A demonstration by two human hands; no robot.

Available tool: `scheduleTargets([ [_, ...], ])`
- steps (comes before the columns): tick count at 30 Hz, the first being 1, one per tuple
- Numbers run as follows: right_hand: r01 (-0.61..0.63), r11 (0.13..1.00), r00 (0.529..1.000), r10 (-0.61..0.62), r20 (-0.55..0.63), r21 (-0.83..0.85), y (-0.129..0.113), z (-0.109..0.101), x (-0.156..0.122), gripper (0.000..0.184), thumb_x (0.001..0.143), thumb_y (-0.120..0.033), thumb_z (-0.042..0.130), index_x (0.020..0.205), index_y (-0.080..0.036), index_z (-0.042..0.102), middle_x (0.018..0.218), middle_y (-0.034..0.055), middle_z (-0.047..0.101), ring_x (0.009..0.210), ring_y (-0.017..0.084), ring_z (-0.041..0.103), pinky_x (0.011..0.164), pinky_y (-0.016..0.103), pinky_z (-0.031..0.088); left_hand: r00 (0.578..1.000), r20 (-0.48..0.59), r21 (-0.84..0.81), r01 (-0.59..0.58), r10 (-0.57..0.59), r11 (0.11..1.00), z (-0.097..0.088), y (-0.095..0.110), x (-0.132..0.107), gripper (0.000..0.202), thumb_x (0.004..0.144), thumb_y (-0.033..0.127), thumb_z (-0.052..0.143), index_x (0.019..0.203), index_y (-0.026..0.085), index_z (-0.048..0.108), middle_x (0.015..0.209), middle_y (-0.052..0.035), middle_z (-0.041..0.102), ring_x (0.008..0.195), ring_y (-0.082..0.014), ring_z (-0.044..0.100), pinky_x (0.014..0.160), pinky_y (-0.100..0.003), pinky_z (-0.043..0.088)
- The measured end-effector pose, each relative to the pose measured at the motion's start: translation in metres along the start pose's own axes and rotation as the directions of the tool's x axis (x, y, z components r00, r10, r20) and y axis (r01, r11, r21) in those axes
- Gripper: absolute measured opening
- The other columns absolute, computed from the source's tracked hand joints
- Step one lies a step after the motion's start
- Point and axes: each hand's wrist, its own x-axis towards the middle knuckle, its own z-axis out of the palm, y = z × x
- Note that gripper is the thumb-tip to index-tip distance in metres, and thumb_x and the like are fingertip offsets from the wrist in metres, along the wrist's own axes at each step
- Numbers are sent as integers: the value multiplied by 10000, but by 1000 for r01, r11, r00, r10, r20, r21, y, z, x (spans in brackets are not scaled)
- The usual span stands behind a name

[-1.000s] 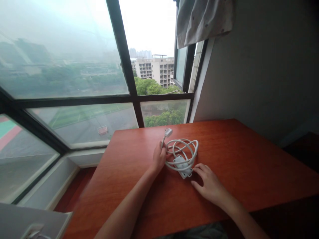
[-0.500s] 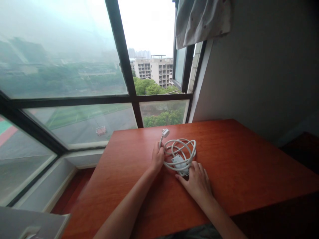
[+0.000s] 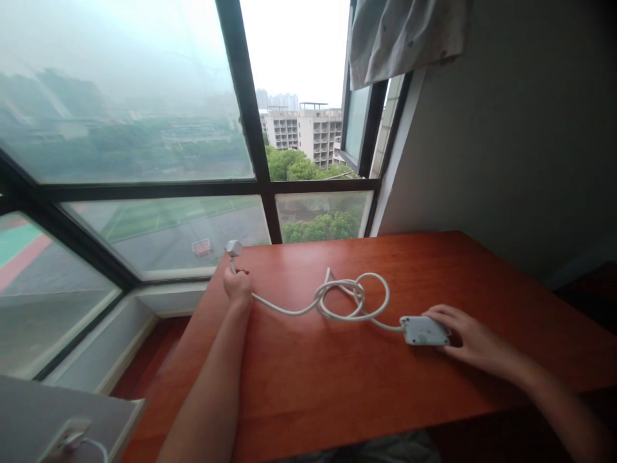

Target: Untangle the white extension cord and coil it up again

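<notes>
A white power strip cord [image 3: 284,312] runs across the reddish-brown table [image 3: 308,386], with several loose loops tangled in its middle. My left hand [image 3: 238,287] is closed around the cord just below its white plug [image 3: 234,248], which points up near the table's far left edge. On the right, my right hand [image 3: 463,331] grips the end of a small white power strip [image 3: 426,330], thumb on the near side and fingers on the far side. The strip shows a flat face with small dark holes; its sockets are not visible.
Large dark-framed windows [image 3: 263,186] stand behind and left of the table, one pane open. A curtain [image 3: 405,42] hangs above a grey wall [image 3: 506,128]. At lower left, a wall outlet [image 3: 67,440] has a white plug and cable in it.
My hands have moved apart, the left with the plug to the left, the right with the power strip to the right. The coiled cord has stretched out between them, loops remaining in the middle.
</notes>
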Motion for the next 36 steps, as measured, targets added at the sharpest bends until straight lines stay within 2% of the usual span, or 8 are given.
scheduleTargets([
  [4, -96, 978, 994, 85, -68, -183, 45, -18, -6, 555, 682, -153, 510, 1220, -239, 611, 1326, 116, 558, 1248, 292, 492, 1053, 411, 390, 988, -148, 96, 51, -37, 994, -20, -7, 18, 149, 708, 77, 408, 726, 225, 397, 639, 18, 452, 721, -182, 555, 702, -291, 446],
  [7, -126, 945, 991, 104, -88, -303, 54, -15, -1, 629, 644, -92, 484, 1250, -225, 593, 1332, 126, 558, 1236, 286, 502, 1044, 419, 394, 991, -131, 151, 15, 5, 988, -16, -3, 13, 167, 720, 72, 456, 700, 228, 400, 675, -4, 483, 768, -214, 560, 731, -310, 424],
  [13, -213, 858, 976, 168, -136, -467, 37, 9, 14, 653, 657, -63, 473, 1299, -148, 562, 1388, 173, 516, 1293, 311, 456, 1025, 460, 399, 974, 141, 385, -219, 177, 896, -5, 19, -12, 131, 797, 101, 467, 771, 228, 447, 728, -51, 578, 688, -244, 567, 616, -300, 339],
  [19, -148, 897, 989, 124, -86, -416, -7, 15, 27, 570, 700, -293, 640, 1260, -202, 588, 1395, 160, 515, 1331, 357, 411, 1068, 530, 327, 917, 283, 439, -384, 280, 812, -1, 28, -25, 100, 834, 136, 455, 789, 224, 477, 713, -53, 601, 699, -246, 588, 610, -290, 334],
  [22, -10, 940, 997, -16, -73, -340, -37, 17, 40, 356, 762, -350, 639, 1098, -234, 657, 1241, 118, 609, 1200, 306, 518, 1052, 484, 340, 868, 330, 305, -470, 371, 828, 2, 27, -27, 133, 828, 115, 424, 793, 219, 500, 766, -51, 625, 753, -225, 605, 671, -285, 394],
  [25, 14, 961, 994, -43, -102, -277, -58, 26, 56, 143, 845, -311, 564, 917, -233, 660, 991, 74, 646, 951, 236, 595, 905, 396, 442, 794, 389, 125, -548, 467, 827, 7, 25, -29, 196, 835, 112, 390, 875, 214, 552, 890, -56, 653, 857, -207, 617, 771, -284, 446],
  [32, 69, 997, 988, -74, -133, -40, -61, 49, 78, 99, 818, -158, 547, 889, -201, 600, 933, 60, 633, 837, 188, 599, 770, 307, 476, 652, 592, 106, -646, 474, 756, 23, 26, -48, 267, 787, 70, 446, 901, 200, 649, 922, -78, 670, 845, -211, 612, 790, -308, 468],
  [36, 61, 998, 985, -63, -160, -17, -65, 53, 83, 73, 809, -163, 544, 856, -199, 588, 898, 53, 632, 806, 182, 599, 738, 288, 471, 605, 651, 108, -671, 457, 734, 27, 21, -55, 230, 823, 91, 472, 936, 194, 644, 958, -93, 664, 866, -213, 615, 789, -301, 463],
])
